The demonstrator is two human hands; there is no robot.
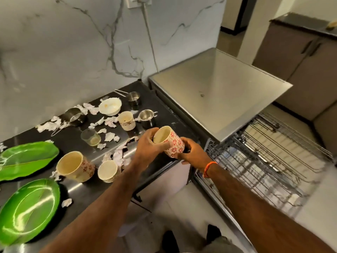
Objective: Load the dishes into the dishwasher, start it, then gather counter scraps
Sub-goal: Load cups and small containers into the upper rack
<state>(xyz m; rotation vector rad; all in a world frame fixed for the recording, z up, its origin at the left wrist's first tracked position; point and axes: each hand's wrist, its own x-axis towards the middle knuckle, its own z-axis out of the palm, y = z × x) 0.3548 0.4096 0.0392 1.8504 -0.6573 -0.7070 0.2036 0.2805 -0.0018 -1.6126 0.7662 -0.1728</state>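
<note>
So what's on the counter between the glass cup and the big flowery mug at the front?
In the head view, just bare dark counter lies between the glass cup and the big flowery mug; paper scraps sit off to the right.

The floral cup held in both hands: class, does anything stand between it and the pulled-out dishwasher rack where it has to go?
Nothing visible does. The floral cup, gripped by the left hand and right hand, sits at the counter edge, directly beside the open wire rack, whose near section looks empty.
</note>
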